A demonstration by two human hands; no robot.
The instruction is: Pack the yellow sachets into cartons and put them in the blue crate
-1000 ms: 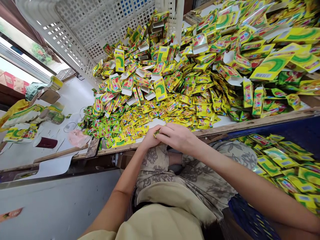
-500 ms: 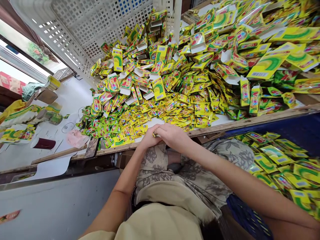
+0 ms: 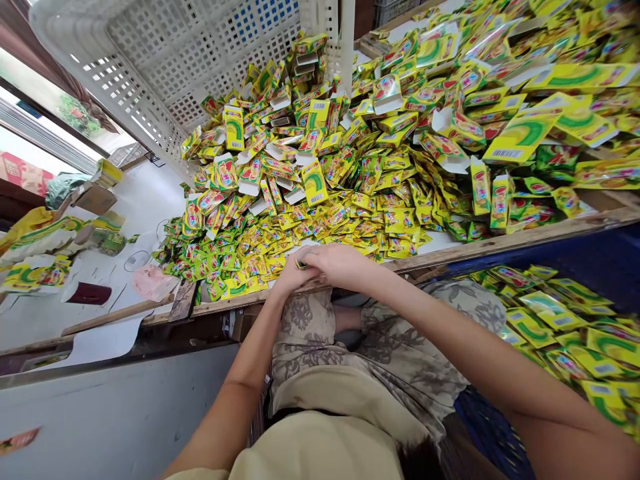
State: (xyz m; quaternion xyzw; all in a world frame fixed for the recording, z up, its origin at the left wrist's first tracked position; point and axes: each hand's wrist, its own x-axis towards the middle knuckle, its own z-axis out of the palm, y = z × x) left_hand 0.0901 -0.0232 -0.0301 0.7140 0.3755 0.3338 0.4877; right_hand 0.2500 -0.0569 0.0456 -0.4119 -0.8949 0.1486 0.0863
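My left hand [image 3: 294, 275] and my right hand [image 3: 340, 265] meet at the front edge of the table, fingers curled in and closed together. A thin dark and yellowish sliver shows between them; my fingers hide the rest, so its kind is unclear. Just beyond my hands lie many small yellow candy packets [image 3: 357, 220], with green packets [image 3: 200, 250] to their left. Behind them are heaped small printed cardboard boxes [image 3: 314, 183], yellow and green, some with white flaps standing open.
A white plastic basket [image 3: 150, 60] lies tipped at the back left, boxes spilling from it. A wooden strip [image 3: 525, 242] edges the table. Flat boxes [image 3: 555, 320] fill a blue container at the lower right. A dark red roll [image 3: 89, 293] and pink plastic [image 3: 153, 283] lie left.
My hands have shifted slightly left and stay together. The right fingers now reach further over the left hand, hiding more between them. The view has turned slightly.
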